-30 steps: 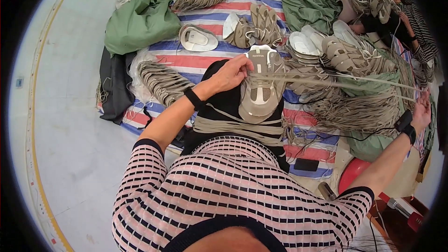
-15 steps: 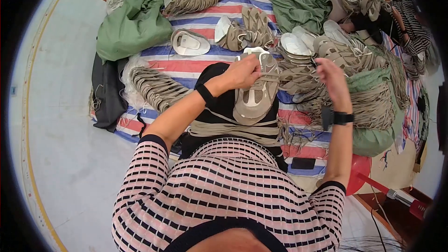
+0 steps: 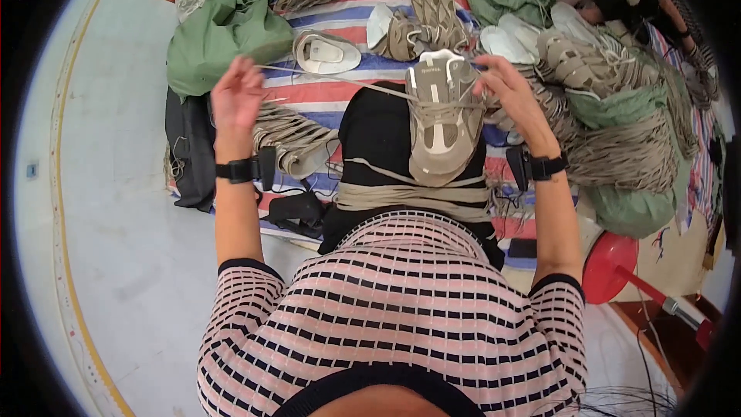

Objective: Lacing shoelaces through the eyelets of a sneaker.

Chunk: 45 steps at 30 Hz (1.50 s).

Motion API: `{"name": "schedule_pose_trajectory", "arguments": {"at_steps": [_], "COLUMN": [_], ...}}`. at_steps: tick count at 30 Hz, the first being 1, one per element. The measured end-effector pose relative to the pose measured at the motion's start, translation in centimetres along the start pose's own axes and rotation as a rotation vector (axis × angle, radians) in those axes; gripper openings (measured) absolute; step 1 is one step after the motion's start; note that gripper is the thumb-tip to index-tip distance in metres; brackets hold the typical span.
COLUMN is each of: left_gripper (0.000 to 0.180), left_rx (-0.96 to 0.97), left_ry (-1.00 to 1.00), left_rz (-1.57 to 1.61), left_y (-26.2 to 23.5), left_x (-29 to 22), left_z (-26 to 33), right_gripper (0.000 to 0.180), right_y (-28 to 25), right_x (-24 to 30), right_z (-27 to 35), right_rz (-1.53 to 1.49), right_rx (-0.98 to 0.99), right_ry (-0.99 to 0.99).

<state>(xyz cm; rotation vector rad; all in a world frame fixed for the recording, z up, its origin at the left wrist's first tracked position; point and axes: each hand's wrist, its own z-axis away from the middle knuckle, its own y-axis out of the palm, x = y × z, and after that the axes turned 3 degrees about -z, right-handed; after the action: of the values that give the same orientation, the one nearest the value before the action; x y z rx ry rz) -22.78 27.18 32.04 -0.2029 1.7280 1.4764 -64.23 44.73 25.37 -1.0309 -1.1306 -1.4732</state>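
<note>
"Holding a lace, is that what the left hand (image 3: 238, 96) is doing?"

"Yes, its thumb and fingers are pinching a thin tan lace (image 3: 351, 80). The lace is running across to the tan shoe (image 3: 444, 123)."

"Where is the shoe resting?"

"It is lying on the person's black lap (image 3: 374, 131), and its toe is pointing back at the person. More lace is crossing its front."

"What is the right hand (image 3: 515, 100) doing?"

"It is hanging just beside the shoe, on the right side. Its fingers are bending, but I can't tell if they are gripping lace."

"And what is lying around them?"

"A bunch of laces (image 3: 386, 198) is lying over the lap, close to the belly. A striped sheet (image 3: 309, 93) is covering the floor ahead. A lone shoe (image 3: 326, 54) is sitting on it, just past the lace. A green bag (image 3: 224, 46) is slumping beyond the left hand. A big lace heap (image 3: 625, 154) is spilling out on the right, and a round red thing (image 3: 610, 266) is showing beside the right arm."
</note>
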Motion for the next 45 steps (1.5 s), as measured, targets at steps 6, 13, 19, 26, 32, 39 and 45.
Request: {"name": "schedule_pose_trajectory", "arguments": {"at_steps": [6, 13, 19, 26, 32, 39, 45], "left_gripper": [0.024, 0.028, 0.014, 0.014, 0.014, 0.030, 0.030], "left_rx": [-0.611, -0.051, 0.493, 0.493, 0.620, 0.759, 0.755], "left_ry": [-0.097, -0.096, 0.418, 0.440, 0.368, 0.447, 0.443], "left_rz": [-1.290, -1.912, -1.742, -1.904, -1.904, -1.760, -1.617], "left_y": [-1.1, 0.5, 8.3, 10.3, 10.4, 10.6, 9.3], "left_x": [-2.9, 6.1, 17.7, 23.1, 23.0, 23.1, 24.2], "left_z": [2.5, -0.7, -3.3, -3.5, -3.9, -3.4, -3.2], "right_gripper": [0.032, 0.018, 0.010, 0.015, 0.019, 0.019, 0.035], "right_y": [1.3, 0.3, 1.6, 2.5, 2.9, 4.5, -0.2], "right_x": [-1.0, -0.6, -3.0, -3.2, -2.2, -2.4, -1.2], "right_z": [-0.3, 0.3, 0.7, 1.5, 1.6, 0.4, -0.3], "right_rz": [0.224, 0.089, 0.172, 0.612, 0.774, 0.969, 0.730], "right_rx": [0.031, 0.033, -0.099, -0.196, -0.236, -0.345, 0.007], "right_ry": [-0.125, 0.055, -0.057, -0.093, -0.070, -0.067, 0.015]}}
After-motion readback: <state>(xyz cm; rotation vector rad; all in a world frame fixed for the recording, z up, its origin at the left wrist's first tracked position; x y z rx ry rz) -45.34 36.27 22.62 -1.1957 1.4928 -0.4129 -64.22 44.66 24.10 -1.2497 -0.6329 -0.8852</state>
